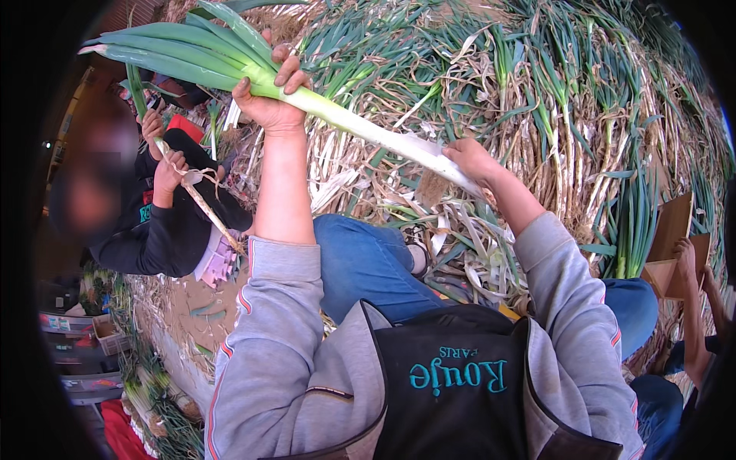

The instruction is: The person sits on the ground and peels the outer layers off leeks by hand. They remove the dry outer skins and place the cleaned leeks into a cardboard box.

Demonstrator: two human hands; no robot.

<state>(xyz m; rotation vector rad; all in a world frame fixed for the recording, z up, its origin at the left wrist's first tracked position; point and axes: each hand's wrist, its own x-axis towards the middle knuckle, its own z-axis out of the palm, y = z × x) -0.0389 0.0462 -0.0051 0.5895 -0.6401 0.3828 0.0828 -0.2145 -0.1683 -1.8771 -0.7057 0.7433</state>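
Note:
A long green onion (368,133) with a thick white stalk lies slantwise across my view, its green leaves fanned out at the upper left. My left hand (273,100) is wrapped around the stalk just below the leaves. At the lower white end, my right hand (474,164) has its fingers closed on the stalk. A thin pale flap of skin (422,144) lifts from the stalk beside those fingertips. My right hand hides part of the root end. Peeled skins and leaf scraps (454,244) lie below, between my legs.
A big heap of green onions (552,86) spreads ahead and right. At left, a seated person (167,213) holds another onion (204,207). Another person's hands (687,259) touch a cardboard box (670,247) at right. Bundled onions (149,397) and crates (86,379) stand lower left.

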